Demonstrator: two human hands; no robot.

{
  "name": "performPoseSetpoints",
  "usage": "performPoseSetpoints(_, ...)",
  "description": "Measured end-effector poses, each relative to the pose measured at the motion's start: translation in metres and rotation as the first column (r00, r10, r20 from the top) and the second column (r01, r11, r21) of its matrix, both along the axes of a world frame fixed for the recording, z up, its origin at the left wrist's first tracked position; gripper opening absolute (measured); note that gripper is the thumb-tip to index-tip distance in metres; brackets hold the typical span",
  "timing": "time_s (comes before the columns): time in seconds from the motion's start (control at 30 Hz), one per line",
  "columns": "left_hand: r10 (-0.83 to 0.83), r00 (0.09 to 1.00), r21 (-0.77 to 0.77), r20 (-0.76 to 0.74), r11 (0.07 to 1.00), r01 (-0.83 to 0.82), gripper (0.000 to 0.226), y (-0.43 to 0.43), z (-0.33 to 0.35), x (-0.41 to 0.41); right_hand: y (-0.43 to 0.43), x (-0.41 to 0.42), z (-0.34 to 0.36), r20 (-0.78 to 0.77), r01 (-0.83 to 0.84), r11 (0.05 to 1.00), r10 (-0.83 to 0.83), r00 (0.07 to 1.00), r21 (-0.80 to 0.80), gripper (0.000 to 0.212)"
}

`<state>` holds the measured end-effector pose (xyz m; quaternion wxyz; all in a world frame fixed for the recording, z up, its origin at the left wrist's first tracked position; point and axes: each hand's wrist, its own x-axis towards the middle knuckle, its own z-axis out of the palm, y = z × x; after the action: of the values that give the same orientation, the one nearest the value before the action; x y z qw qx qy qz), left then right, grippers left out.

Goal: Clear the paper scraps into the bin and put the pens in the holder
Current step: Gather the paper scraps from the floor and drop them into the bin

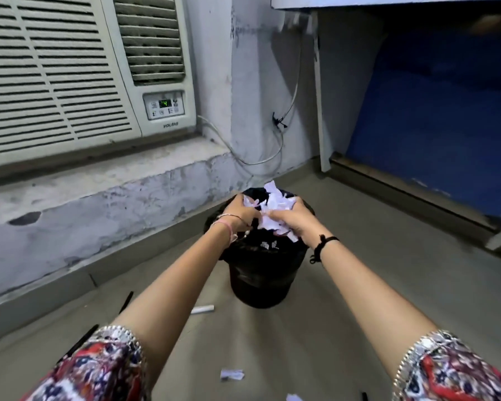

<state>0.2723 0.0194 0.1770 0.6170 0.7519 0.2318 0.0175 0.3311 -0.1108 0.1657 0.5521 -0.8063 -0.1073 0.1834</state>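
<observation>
The air conditioner (pixel 70 73) fills the upper left, cut off by the top and left edges; its green display is too blurred to read surely. At right, a blue panel (pixel 434 117) sits in shadow under a pale ledge, its detail hard to make out. The grey floor (pixel 373 285) runs between them.

The black bin (pixel 261 273) stands on the floor near the wall step, lined with a black bag. Its mouth is largely hidden by the hands and paper; a few small white bits show inside, below the hands.

Both hands hold one wad of white scraps (pixel 272 209) right over the bin's mouth. The left hand (pixel 239 214) has its grip closed on the wad's left side; the right hand (pixel 289 221) has its grip closed on the right side.

On the floor, a black pen (pixel 126 302) lies left of the left forearm, partly hidden by it. A white stick (pixel 203 309), pen or chalk, lies just beside the bin's base. A loose scrap (pixel 231 374) lies between the sleeves, and another (pixel 294 397) is cut off by the bottom edge.
</observation>
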Motion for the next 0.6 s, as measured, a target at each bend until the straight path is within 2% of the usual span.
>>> performPoseSetpoints(0.07,0.013,0.999,0.017,-0.031,1.000,-0.013,0.037,0.001,-0.005,0.010,0.002,0.010,-0.002,-0.062,0.074,0.995,-0.078,0.995,-0.066,0.066)
performPoseSetpoints(0.1,0.014,1.000,0.025,-0.024,1.000,-0.014,0.043,0.002,-0.008,0.015,0.002,0.012,-0.001,-0.105,0.077,0.995,-0.082,0.991,-0.057,0.069)
performPoseSetpoints(0.2,0.024,1.000,0.062,0.005,0.998,-0.024,0.047,0.002,-0.020,0.022,-0.004,0.018,-0.007,-0.177,0.072,0.997,-0.075,0.981,-0.024,0.048)
performPoseSetpoints(0.3,0.050,0.996,0.068,0.074,0.996,-0.055,0.027,-0.001,-0.027,0.014,-0.012,0.009,-0.018,-0.088,0.089,0.995,-0.084,0.993,0.052,0.009)
performPoseSetpoints(0.37,0.007,0.993,0.016,0.117,1.000,-0.009,0.015,-0.005,-0.024,0.000,-0.018,-0.004,-0.018,0.012,0.050,0.994,-0.052,0.999,0.097,0.017)
performPoseSetpoints(0.5,-0.147,0.975,0.041,0.167,0.989,0.142,0.024,-0.016,-0.024,-0.045,-0.028,-0.053,-0.022,0.163,-0.096,0.985,0.072,0.984,0.142,0.019)
performPoseSetpoints(0.6,-0.258,0.958,0.125,0.121,0.962,0.244,0.023,-0.018,-0.056,-0.093,-0.037,-0.096,-0.063,0.196,-0.155,0.985,0.138,0.971,0.076,0.021)
